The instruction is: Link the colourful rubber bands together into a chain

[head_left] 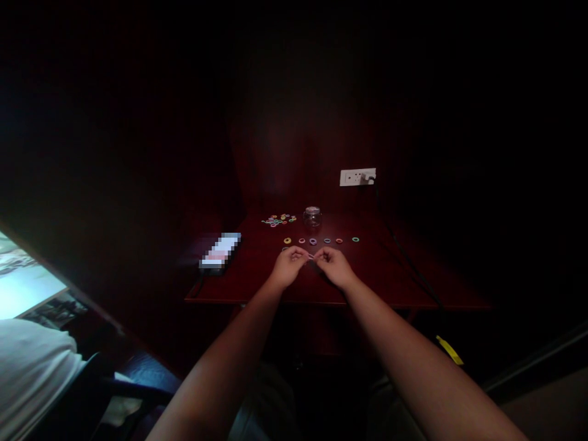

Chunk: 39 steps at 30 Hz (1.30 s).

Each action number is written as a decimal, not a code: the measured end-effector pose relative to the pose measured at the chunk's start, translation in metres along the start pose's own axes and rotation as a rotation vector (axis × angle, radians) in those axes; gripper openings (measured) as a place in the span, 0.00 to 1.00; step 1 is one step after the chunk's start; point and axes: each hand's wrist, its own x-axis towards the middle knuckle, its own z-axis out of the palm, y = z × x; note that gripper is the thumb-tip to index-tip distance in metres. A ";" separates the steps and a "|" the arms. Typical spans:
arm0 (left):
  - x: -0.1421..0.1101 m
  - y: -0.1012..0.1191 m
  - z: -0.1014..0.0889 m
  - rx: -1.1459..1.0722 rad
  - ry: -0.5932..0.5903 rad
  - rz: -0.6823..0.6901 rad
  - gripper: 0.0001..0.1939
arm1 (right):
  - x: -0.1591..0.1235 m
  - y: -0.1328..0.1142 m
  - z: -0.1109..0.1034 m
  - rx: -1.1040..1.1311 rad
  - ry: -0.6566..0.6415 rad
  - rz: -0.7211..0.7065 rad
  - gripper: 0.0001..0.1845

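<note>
A pale pink band (311, 256) is held between the two hands, over the near middle of the dark red table (381, 275); whether the wood is touched by it cannot be told. One end is pinched by the left hand (289, 266), the other by the right hand (334, 264), thumb and fingertips closed together on each side. From the band, a row of rings is laid out: yellow ring (287, 241) at ten o'clock, pink ring (302, 241) at eleven, purple ring (313, 242) at twelve, then blue ring (327, 241), red ring (339, 241), and green ring (355, 239) at two. A clear jar (312, 217) is set farther off at twelve, with a loose pile of coloured rings (278, 222) scattered between ten and eleven. A phone (220, 251) is placed at nine; a socket panel (358, 177) is mounted at one. At eight, a white-clad person (34, 373) is partly seen.
</note>
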 end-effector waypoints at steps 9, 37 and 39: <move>-0.003 0.003 0.003 0.017 0.004 0.028 0.05 | -0.002 0.001 0.001 -0.003 0.002 -0.012 0.05; 0.126 0.001 -0.041 0.718 -0.328 0.012 0.03 | -0.014 -0.004 0.002 -0.313 -0.096 -0.042 0.05; 0.133 -0.003 -0.037 0.747 -0.333 0.005 0.02 | -0.014 -0.005 0.002 -0.324 -0.104 -0.039 0.06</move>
